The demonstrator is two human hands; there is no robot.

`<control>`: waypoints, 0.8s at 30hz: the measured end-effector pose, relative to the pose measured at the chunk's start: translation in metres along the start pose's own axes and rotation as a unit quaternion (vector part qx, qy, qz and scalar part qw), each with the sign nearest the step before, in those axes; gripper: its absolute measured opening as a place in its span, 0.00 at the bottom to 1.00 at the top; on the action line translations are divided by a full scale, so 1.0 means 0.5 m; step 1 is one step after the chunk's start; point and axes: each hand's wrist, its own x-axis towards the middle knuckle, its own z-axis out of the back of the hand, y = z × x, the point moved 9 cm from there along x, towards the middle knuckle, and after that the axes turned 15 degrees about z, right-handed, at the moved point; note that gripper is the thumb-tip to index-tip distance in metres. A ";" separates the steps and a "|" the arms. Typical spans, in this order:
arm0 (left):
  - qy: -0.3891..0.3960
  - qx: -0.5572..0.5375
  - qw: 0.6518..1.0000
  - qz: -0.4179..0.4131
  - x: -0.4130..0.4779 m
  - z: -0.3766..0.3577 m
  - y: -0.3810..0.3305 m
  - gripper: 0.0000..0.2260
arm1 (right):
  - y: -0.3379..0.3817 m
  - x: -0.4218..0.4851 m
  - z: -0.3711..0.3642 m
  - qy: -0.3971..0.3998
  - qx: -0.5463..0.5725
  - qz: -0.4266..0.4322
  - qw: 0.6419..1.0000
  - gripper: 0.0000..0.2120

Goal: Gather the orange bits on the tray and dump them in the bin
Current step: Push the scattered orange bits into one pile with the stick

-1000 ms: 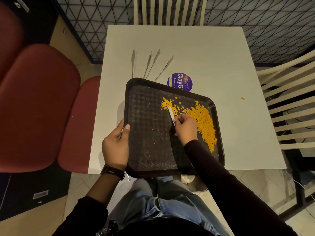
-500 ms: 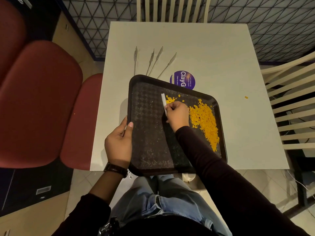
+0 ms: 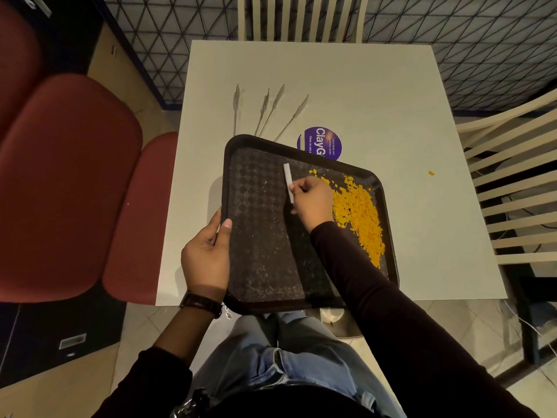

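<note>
White tabletop (image 3: 361, 86) carries black tray (image 3: 262, 236). Left hand (image 3: 206, 260) grips the tray's left rim. Right hand (image 3: 312, 203) pinches white strip (image 3: 287, 179), possibly a scraper. Orange bits (image 3: 358, 218) heaped along the tray's right side; stray bit (image 3: 431, 173) on tabletop.

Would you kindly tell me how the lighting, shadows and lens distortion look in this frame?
Head view: dim, warm light, darkest at the corners; the right hand, pinching a white strip, throws a dark shadow band on the tray; the orange bits look bright and sharp; the wide-angle lens bends the chair slats at right.
</note>
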 end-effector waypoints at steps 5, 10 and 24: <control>0.004 -0.009 1.000 -0.005 -0.005 -0.001 -0.004 0.15 | 0.003 0.030 -0.004 -0.023 -0.005 -0.021 0.999 0.06; 0.005 -0.011 1.000 -0.009 0.000 -0.003 -0.003 0.15 | -0.057 0.047 0.049 -0.069 0.005 -0.083 0.994 0.06; 0.007 -0.012 1.000 0.005 0.010 -0.002 0.004 0.15 | -0.027 -0.025 0.033 0.024 -0.048 0.004 0.999 0.06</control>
